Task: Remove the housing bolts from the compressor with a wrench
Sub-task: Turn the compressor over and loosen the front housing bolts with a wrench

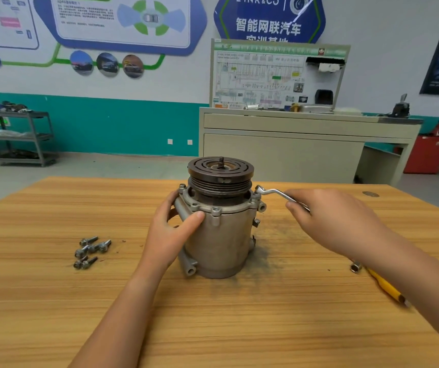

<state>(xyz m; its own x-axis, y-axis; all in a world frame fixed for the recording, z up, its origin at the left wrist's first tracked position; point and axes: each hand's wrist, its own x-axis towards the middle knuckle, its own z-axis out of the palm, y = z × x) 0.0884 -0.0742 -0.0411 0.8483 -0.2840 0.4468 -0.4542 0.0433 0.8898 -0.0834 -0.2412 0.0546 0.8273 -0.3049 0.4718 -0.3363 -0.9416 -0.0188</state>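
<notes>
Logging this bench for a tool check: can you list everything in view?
compressor: one, grey metal with a dark pulley on top, upright mid-table
wrench: one, silver, its end at the compressor's right flange
loose bolts: several, grey, piled on the table left of the compressor
yellow-handled tool: one, lying near the table's right edge
table: one, light wood
cabinet: one, beige, behind the table
diagram board: one, white, on the cabinet
shelf cart: one, grey, far left
red container: one, far right
left hand: grips the compressor's left side
right hand: holds the wrench handle
</notes>
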